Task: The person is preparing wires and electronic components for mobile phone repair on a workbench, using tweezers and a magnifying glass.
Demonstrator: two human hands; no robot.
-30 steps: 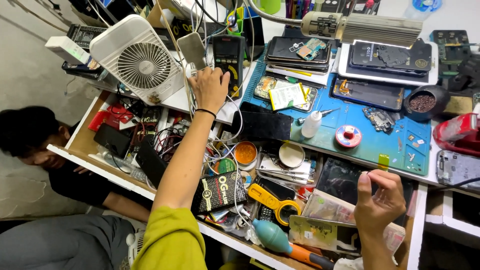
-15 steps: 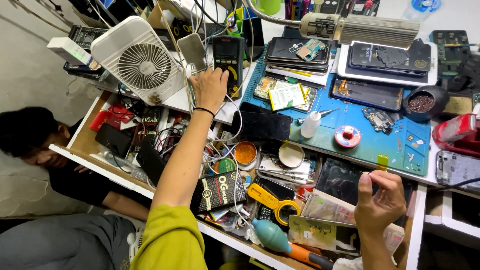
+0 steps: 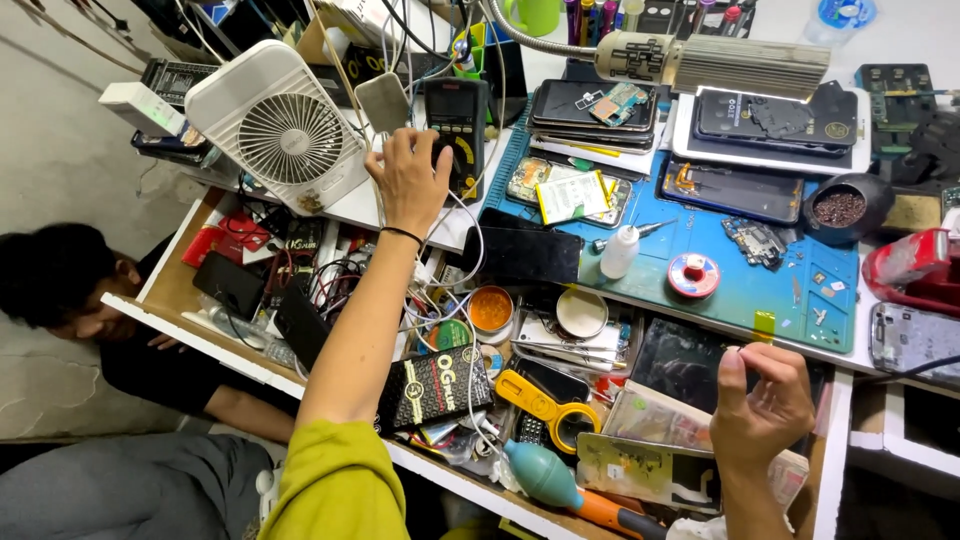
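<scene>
At the back of the bench, just right of the white fan [image 3: 285, 125], the left hand [image 3: 410, 180] lies with spread fingers against the black multimeter [image 3: 458, 130], its fingertips on the lower part of the meter; it grips nothing that I can see. Compared with half a second before, this hand and the meter are in the same place, and the arm in the yellow-green sleeve [image 3: 335, 490] has not moved. White cables [image 3: 455, 260] run under the wrist toward the open drawer [image 3: 190, 310]. The right hand [image 3: 762, 405] is raised over the drawer's right part, fingers curled narrow with thumb and forefinger pinched; if something small is between them, I cannot tell. It also looks unchanged. Near it lie a yellow tool [image 3: 545, 405] and a teal blower [image 3: 545, 475]. On the blue mat [image 3: 800, 290] stand a small white bottle [image 3: 620, 250] and a solder spool [image 3: 693, 274]. Another person's dark hair [image 3: 50, 275] shows at left.
</scene>
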